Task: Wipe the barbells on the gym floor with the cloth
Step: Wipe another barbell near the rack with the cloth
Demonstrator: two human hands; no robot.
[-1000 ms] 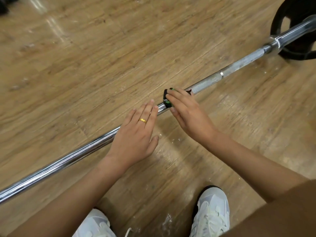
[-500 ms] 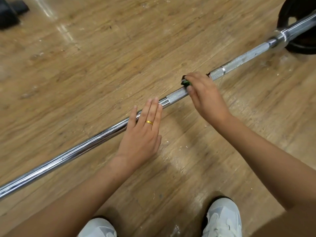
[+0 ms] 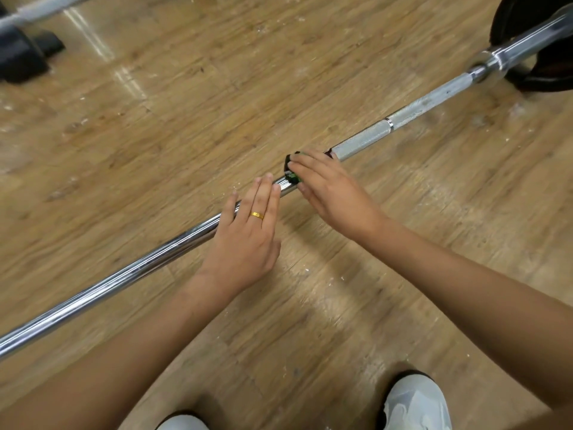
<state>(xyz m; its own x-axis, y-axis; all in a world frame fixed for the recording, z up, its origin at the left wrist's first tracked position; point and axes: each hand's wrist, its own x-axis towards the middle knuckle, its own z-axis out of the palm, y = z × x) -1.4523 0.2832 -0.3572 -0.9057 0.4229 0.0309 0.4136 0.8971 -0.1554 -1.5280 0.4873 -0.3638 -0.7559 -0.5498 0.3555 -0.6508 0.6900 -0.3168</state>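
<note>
Head camera, looking down: a long chrome steel barbell bar [image 3: 124,277] lies flat on the floor, its long axis running diagonally from the lower left edge up to the upper right. Near the middle of its length a small dark green and black cloth [image 3: 293,178] is folded over the bar. The right hand [image 3: 335,193] covers it, fingers curved over the top and clasping the cloth against the metal; the thumb is hidden. Just beside it, on the lower left side, the left hand [image 3: 245,240] lies flat with straight fingers across the smooth shaft, holding nothing and seeming only to steady it; a gold ring [image 3: 257,215] is on one finger. Up and to the right of the cloth, the grey knurled grip section [image 3: 366,139] begins directly at the right hand's far side and leads to a black round weight plate [image 3: 508,17] at the bar's end. Any wiping stroke has to follow that diagonal, and the right hand is the nearer one to the knurled stretch. Underneath is a worn, light brown wood-plank floor [image 3: 217,88] flecked with white specks. White sports shoes [image 3: 415,405] show at the bottom edge. In the upper left corner sit a dark weight [image 3: 18,54] and part of another grey bar [image 3: 46,7].
</note>
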